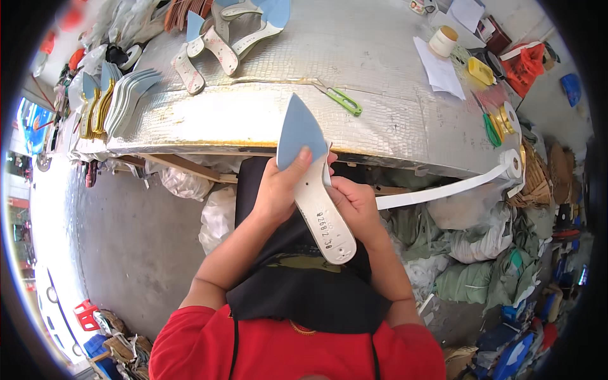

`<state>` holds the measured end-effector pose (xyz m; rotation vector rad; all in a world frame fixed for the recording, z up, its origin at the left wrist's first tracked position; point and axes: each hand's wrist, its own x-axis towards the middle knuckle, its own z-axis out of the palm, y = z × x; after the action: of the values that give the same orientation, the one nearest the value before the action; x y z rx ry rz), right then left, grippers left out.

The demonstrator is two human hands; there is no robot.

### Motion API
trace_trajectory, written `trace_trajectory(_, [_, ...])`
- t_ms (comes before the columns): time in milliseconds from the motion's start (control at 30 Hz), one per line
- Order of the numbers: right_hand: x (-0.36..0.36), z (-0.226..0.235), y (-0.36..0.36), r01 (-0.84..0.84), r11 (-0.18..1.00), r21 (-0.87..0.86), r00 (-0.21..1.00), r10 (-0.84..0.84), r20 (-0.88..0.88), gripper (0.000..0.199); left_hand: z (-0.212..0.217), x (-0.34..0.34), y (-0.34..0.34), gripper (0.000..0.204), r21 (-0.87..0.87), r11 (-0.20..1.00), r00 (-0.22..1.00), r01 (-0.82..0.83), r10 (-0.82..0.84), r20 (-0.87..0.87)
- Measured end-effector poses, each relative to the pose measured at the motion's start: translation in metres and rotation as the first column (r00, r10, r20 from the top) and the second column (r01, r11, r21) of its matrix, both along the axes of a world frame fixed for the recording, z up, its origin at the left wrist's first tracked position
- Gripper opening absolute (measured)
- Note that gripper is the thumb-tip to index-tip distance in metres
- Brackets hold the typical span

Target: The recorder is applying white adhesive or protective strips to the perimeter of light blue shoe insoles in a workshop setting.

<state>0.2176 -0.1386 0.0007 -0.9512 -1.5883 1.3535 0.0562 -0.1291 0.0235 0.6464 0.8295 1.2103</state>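
My left hand is closed around the waist of a shoe insole, its thumb pressed on the light-blue pointed toe part. The white heel end points down toward my lap. On the insole's right edge, my right hand pinches a white tape, its fingertips partly hidden behind the insole. A short piece of the tape shows along the edge between my hands. From my right hand the tape stretches right to a tape roll at the table's edge.
On the silver-covered table lie green-handled scissors, loose insoles and stacked insoles. A white jar stands on paper at the right, near a yellow box. Bundled sacks lie below at the right.
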Motion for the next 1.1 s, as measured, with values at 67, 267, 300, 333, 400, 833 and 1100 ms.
trace_trajectory(67, [0.009,0.004,0.004,-0.044,0.998,-0.047,0.999,0.044,0.004,0.018,-0.002,-0.002,0.0,0.039,-0.033,0.999,1.0,0.011,-0.011,0.001])
trace_trajectory(267, [0.012,-0.001,0.0,-0.176,0.929,-0.327,0.977,0.124,-0.175,0.024,-0.006,-0.005,0.001,0.036,0.122,0.991,0.959,0.047,-0.01,-0.283])
trace_trajectory(300, [0.011,-0.001,-0.002,-0.15,0.946,-0.288,0.987,0.125,-0.103,0.026,-0.007,-0.006,0.002,0.036,0.124,0.991,0.955,0.046,-0.007,-0.297])
trace_trajectory(333, [0.011,-0.001,-0.003,-0.112,0.954,-0.278,0.993,0.114,-0.01,0.028,-0.008,-0.008,0.003,0.043,0.125,0.987,0.956,0.103,-0.063,-0.288])
trace_trajectory(400, [0.011,0.0,-0.005,-0.119,0.954,-0.274,0.993,0.115,-0.033,0.027,-0.012,-0.011,0.004,0.05,0.128,0.978,0.952,0.164,-0.123,-0.279])
trace_trajectory(833, [0.006,-0.016,0.0,-0.027,0.973,-0.228,0.998,0.014,-0.06,0.019,-0.018,-0.009,-0.014,0.042,-0.082,0.985,0.974,0.153,-0.136,0.181])
trace_trajectory(1100, [0.014,-0.015,-0.003,0.018,0.969,0.246,0.961,-0.084,0.263,0.009,-0.011,-0.023,-0.003,0.031,-0.128,0.992,0.971,0.005,0.026,0.238])
